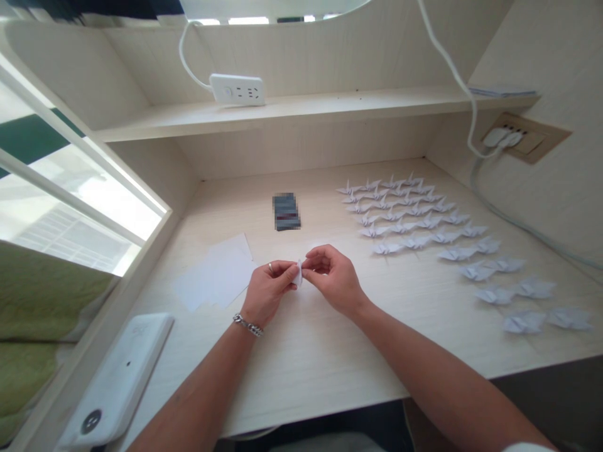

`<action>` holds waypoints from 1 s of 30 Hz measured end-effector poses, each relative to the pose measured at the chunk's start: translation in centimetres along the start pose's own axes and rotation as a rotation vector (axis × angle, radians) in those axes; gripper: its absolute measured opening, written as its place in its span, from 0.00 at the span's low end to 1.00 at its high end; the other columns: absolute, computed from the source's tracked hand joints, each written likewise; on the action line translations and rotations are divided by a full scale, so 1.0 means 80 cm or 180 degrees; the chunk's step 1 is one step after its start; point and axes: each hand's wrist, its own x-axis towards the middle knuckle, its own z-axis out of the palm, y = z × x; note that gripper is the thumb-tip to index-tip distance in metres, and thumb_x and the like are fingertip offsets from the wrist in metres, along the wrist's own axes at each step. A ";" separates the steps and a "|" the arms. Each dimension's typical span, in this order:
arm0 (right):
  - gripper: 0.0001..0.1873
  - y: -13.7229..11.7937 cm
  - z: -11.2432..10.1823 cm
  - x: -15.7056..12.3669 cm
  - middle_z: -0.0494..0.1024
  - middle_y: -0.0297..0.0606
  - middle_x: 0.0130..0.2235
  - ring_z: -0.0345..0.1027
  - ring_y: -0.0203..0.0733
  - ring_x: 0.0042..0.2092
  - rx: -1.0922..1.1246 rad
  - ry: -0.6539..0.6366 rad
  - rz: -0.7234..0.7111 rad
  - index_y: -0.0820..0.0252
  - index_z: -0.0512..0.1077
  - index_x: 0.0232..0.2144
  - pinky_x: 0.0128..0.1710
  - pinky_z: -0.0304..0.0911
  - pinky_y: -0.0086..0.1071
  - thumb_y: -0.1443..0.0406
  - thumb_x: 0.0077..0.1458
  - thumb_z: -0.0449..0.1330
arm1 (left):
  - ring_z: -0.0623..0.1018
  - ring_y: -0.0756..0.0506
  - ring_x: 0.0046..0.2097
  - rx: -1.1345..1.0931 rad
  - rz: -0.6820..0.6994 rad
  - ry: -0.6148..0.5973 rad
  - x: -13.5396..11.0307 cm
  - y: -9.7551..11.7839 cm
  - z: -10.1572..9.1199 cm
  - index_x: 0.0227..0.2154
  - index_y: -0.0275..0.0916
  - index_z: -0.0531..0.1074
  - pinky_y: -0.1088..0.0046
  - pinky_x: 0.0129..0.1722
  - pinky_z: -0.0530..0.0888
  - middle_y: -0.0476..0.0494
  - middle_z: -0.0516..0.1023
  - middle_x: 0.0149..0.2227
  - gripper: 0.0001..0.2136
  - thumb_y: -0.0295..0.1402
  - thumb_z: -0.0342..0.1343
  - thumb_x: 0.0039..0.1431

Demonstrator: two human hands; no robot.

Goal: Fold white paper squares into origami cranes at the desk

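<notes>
A small folded piece of white paper (298,274) is held upright over the middle of the desk. My left hand (269,285) pinches it from the left; a ring and a chain bracelet show on that side. From the right, my right hand (333,276) presses thumb and fingertips at the paper's edge, with the fingers curled. To the left lie several flat white paper sheets (211,276), overlapping one another. Rows of folded white paper cranes (414,242) stand on the right part of the desk.
A dark, blurred-out object (286,211) lies behind my hands. A long white device (120,376) rests at the left edge. On the shelf (320,110) stands a white power strip (237,90). Cables (452,59) run down to a wall socket (527,138) at right.
</notes>
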 end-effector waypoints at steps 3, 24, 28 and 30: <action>0.15 0.000 0.000 0.001 0.78 0.35 0.30 0.75 0.39 0.34 0.0262 -0.0062 0.0145 0.59 0.67 0.36 0.37 0.70 0.34 0.69 0.44 0.65 | 0.70 0.53 0.25 0.0127 0.0023 0.0020 0.001 0.000 -0.001 0.26 0.33 0.77 0.79 0.24 0.68 0.48 0.75 0.22 0.13 0.37 0.69 0.41; 0.08 0.001 -0.016 0.011 0.77 0.37 0.32 0.73 0.37 0.35 0.0052 -0.0535 0.0098 0.62 0.73 0.34 0.37 0.69 0.32 0.68 0.47 0.63 | 0.72 0.52 0.29 -0.0211 -0.0265 -0.0460 -0.005 0.009 -0.001 0.29 0.33 0.76 0.76 0.30 0.70 0.47 0.75 0.27 0.12 0.36 0.68 0.45; 0.07 -0.004 -0.021 0.009 0.79 0.37 0.32 0.73 0.38 0.34 -0.0444 -0.0754 -0.0091 0.62 0.75 0.33 0.38 0.69 0.33 0.70 0.50 0.60 | 0.72 0.52 0.30 -0.0095 -0.0296 -0.0456 -0.004 0.008 -0.002 0.29 0.33 0.76 0.76 0.30 0.70 0.46 0.75 0.28 0.12 0.37 0.68 0.45; 0.07 -0.007 -0.024 0.009 0.79 0.37 0.32 0.72 0.37 0.34 -0.0829 -0.0785 -0.0341 0.61 0.75 0.33 0.37 0.69 0.32 0.71 0.50 0.59 | 0.72 0.51 0.30 0.0003 -0.0309 -0.0448 -0.003 0.006 -0.004 0.29 0.33 0.76 0.76 0.30 0.70 0.46 0.75 0.27 0.13 0.37 0.68 0.45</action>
